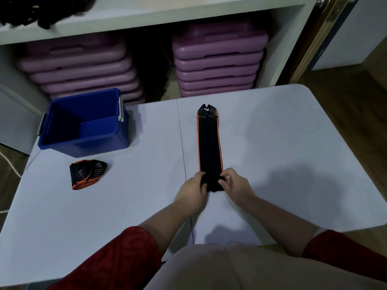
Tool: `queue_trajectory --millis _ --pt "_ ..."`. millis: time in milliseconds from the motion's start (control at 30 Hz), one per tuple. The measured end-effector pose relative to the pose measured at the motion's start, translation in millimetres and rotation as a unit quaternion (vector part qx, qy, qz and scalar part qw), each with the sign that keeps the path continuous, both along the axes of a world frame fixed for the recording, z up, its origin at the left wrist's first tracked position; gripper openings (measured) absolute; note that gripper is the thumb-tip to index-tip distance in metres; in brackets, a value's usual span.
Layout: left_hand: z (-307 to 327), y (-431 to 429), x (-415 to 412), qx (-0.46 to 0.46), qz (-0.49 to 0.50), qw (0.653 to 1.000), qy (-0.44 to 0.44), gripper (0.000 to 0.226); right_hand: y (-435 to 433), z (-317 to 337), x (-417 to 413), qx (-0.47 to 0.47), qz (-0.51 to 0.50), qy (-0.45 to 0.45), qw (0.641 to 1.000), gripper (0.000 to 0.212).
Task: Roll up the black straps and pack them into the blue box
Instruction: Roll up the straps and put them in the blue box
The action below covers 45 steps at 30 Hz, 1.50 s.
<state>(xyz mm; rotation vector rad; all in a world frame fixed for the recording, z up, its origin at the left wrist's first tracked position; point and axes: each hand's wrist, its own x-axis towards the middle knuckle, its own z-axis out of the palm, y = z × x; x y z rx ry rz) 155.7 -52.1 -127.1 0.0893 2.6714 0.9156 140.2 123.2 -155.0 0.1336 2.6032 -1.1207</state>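
**Inspector:** How did the hands stand?

**Clerk:** They were close together. The left hand [193, 190] and right hand [234, 185] each pinched the near end of the strap [209, 143], with fingers curled over its top. That end looked thicker under the fingers, but I could not tell how far it was folded or rolled.

**Inspector:** And the strap itself?

**Clerk:** It was a long, flat band of black fabric with thin orange edging down both sides. It lay straight on the table [293, 143], running directly away from the hands. Its far end tapered to a notched tip with raised, ribbed lines.

**Inspector:** Where was the box?

**Clerk:** The box [83, 143] stood well to the left of the left hand and further out, on the table. It was a glossy blue plastic tub, rectangular and open-topped, with a grey latch [121, 109] on its end.

**Inspector:** Any other strap?

**Clerk:** A rolled strap [88, 174] lay left of the left hand, near the box but not touching it. It was a loose, lopsided coil that showed the same ribbing and orange edges.

**Inspector:** The surroundings?

**Clerk:** The table was smooth and pale, with rounded corners and a centre seam. Beyond the hands, purple moulded cases [217, 65] with rounded corners were stacked under a white shelf [146, 13]. Red patterned sleeves [117, 258] covered the upper arms.
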Motion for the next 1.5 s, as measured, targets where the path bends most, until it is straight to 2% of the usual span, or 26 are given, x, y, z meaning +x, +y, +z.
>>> queue_trajectory --millis 100,167,267,367,433,533,567,667,800,967,1133,1267,1333,1433,1500 --pt "-3.5 -1.3 -5.4 -0.042 -0.050 0.996 0.059 0.046 -0.2 -1.8 -16.3 0.005 -0.010 -0.040 0.999 0.011" --pt "-4.9 -3.4 -9.3 -0.115 -0.141 0.978 0.099 0.050 -0.2 -0.3 -25.2 0.002 -0.009 -0.064 0.998 0.007" --pt "-2.3 -3.0 -17.7 -0.172 -0.208 0.960 0.071 0.046 -0.1 0.9 -34.9 0.006 -0.001 -0.080 0.997 0.019" --pt "1.2 0.4 -28.6 -0.167 -0.195 0.965 0.052 0.036 3.0 1.0 -39.8 0.030 0.012 -0.068 0.997 0.015" --pt "4.2 0.0 -36.6 -0.140 -0.171 0.975 0.027 0.033 5.0 2.9 -38.9 0.026 0.036 -0.016 0.999 0.009" --pt "6.4 -5.7 -50.6 -0.058 -0.123 0.990 -0.043 0.029 10.2 9.8 -32.1 -0.030 0.093 0.048 0.994 0.042" --pt "7.5 -7.3 -54.5 -0.041 -0.112 0.991 -0.062 0.028 12.6 12.1 -31.2 -0.035 0.115 0.046 0.992 0.046" --pt "8.7 -7.0 -60.5 -0.021 -0.082 0.992 -0.091 0.033 18.4 11.3 -36.3 -0.022 0.115 -0.002 0.993 0.034" --pt "4.0 -5.4 -55.7 -0.016 -0.056 0.997 -0.043 0.048 13.2 6.3 -50.0 -0.021 0.048 -0.015 0.998 0.013" --pt "-4.5 -2.8 -45.9 -0.011 -0.044 0.999 -0.019 0.066 6.9 -1.6 -56.0 -0.018 0.010 -0.045 0.999 0.008" --pt "-4.5 -0.2 -48.9 -0.040 -0.051 0.998 -0.023 0.063 4.8 0.1 -52.8 0.014 0.012 -0.003 1.000 0.030" --pt "-0.8 0.5 -59.9 -0.066 -0.087 0.994 -0.030 0.046 4.9 0.7 -39.8 -0.021 0.082 0.045 0.995 0.057" --pt "1.3 -0.2 -65.9 -0.066 -0.095 0.992 -0.054 0.040 10.4 -2.5 -34.8 -0.022 0.111 0.090 0.990 0.064" --pt "6.9 -1.1 -70.4 -0.040 -0.091 0.990 -0.100 0.033 20.6 0.9 -38.0 0.006 0.132 0.123 0.984 0.049" --pt "9.6 -0.4 -70.3 -0.018 -0.076 0.991 -0.113 0.030 24.4 7.4 -42.1 0.010 0.142 0.086 0.986 0.037"
